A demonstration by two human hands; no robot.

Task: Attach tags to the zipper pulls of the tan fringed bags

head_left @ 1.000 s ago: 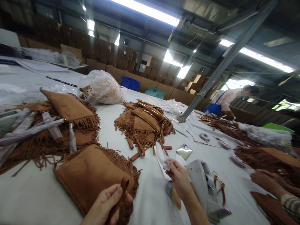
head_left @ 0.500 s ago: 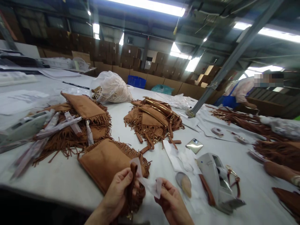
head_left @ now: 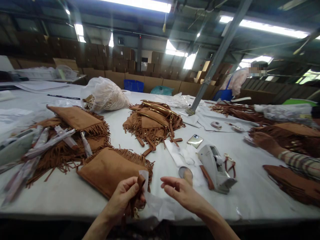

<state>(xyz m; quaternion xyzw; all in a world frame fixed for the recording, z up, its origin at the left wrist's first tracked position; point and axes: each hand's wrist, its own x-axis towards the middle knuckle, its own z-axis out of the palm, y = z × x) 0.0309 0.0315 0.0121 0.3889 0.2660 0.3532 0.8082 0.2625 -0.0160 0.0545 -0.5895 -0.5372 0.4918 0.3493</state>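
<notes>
My left hand (head_left: 125, 196) is closed around a looped brown leather strap (head_left: 140, 181), with a gold clasp (head_left: 135, 212) hanging below it. A strip of white tissue paper (head_left: 150, 196) is against the strap and trails down to the right over the table edge. My right hand (head_left: 181, 191) is open beside the paper, thumb and fingers apart, holding nothing. Just behind my left hand lies a brown suede fringed bag (head_left: 110, 168), flat on the table. Near my right hand are a round grey dish (head_left: 182, 172) and a grey tape dispenser (head_left: 216, 170).
More fringed bags lie in piles at left (head_left: 80, 120) and centre (head_left: 152, 120). A phone (head_left: 195, 141), white paper (head_left: 172, 151) and a plastic-wrapped bundle (head_left: 105, 95) are on the table (head_left: 60, 200). Another person's arm (head_left: 295, 158) reaches in from the right; a metal post (head_left: 215, 63) stands behind.
My right hand has let go of the tissue paper and opened; the paper now hangs lower. My left hand keeps the strap. The view has shifted right.
</notes>
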